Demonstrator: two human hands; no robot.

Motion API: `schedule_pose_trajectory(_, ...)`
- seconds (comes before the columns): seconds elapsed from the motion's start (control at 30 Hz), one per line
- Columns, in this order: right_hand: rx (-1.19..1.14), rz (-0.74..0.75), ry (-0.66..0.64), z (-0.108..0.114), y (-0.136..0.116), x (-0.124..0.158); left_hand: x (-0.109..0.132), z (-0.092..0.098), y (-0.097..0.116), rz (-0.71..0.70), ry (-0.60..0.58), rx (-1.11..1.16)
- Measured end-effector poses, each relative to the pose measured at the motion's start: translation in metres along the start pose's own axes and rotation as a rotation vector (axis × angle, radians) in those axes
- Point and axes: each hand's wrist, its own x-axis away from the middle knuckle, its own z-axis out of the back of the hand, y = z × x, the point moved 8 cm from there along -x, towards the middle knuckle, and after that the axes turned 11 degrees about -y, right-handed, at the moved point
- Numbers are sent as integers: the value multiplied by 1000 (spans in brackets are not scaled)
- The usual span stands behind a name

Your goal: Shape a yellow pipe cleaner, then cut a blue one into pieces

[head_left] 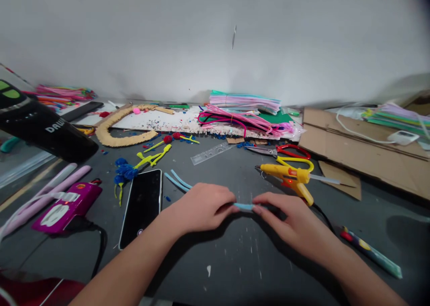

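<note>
My left hand [201,206] and my right hand [289,221] meet over the dark table [235,261], each pinching an end of a short light-blue pipe cleaner [244,206]. Its other lengths trail out to the left of my left hand, near the black phone [141,206] lying face up. A yellow glue gun [289,177] rests just behind my right hand, its cord running under my wrist. Red-handled scissors [282,151] lie a little farther back.
A clear ruler [211,153], yellow and blue pipe-cleaner figures [141,162] and a tan curved piece [117,138] lie mid-table. Stacked coloured sheets and pink pipe cleaners [245,113] sit at the wall. Cardboard [363,149] fills the right; a magenta device [65,206] sits left; a pen [371,251] lies right.
</note>
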Motion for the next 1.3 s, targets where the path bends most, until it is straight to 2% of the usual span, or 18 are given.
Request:
schedule_pose_trajectory(0.1, 55, 14, -119, -9, -6, 1, -1, 2, -2, 20, 4, 53)
schedule_pose_trajectory(0.23, 90, 34, -137, -13, -9, 0, 2, 13, -22, 147, 82, 89)
schedule_pose_trajectory(0.37, 98, 18, -45, -9, -1, -3, 0, 7, -22, 87, 7, 55)
schedule_pose_trajectory(0.5, 146, 22, 110, 4, -3, 2, 0, 7, -30, 131, 57, -47)
schedule_pose_trajectory(0.53, 165, 54, 164, 10, -9, 6, 1, 9, -33, 148, 85, -53)
schedule_pose_trajectory(0.6, 210, 121, 356, 33, -24, 24, 4, 14, -38, 162, 150, -37)
schedule_pose_trajectory(0.63, 235, 164, 513, 50, -31, 38, 5, 16, -41, 165, 182, -20)
schedule_pose_trajectory(0.7, 239, 50, 1011, 96, -27, 80, 8, 19, -44, 167, 229, 10)
schedule_pose_trajectory(0.73, 187, 2, 1118, 112, -18, 91, 8, 20, -46, 171, 242, 17)
schedule_pose_trajectory(0.77, 116, -35, 1112, 127, -5, 92, 8, 20, -47, 176, 249, 18)
schedule_pose_trajectory(0.8, 70, -77, 1040, 139, 10, 86, 8, 20, -47, 178, 250, 18)
schedule_pose_trajectory(0.87, 70, -226, 793, 154, 45, 62, 8, 18, -47, 181, 249, 27)
schedule_pose_trajectory(0.9, 136, -311, 606, 154, 62, 45, 7, 18, -48, 186, 248, 36)
schedule_pose_trajectory(0.97, 257, -336, 318, 148, 84, 14, 7, 17, -48, 207, 242, 51)
schedule_pose_trajectory(1.07, 425, -271, 117, 136, 94, -21, 8, 17, -48, 239, 242, 25)
schedule_pose_trajectory(1.17, 456, -227, 86, 129, 94, -42, 7, 17, -45, 215, 253, -15)
schedule_pose_trajectory(1.3, 392, -237, 150, 130, 98, -50, 6, 14, -46, 200, 249, -35)
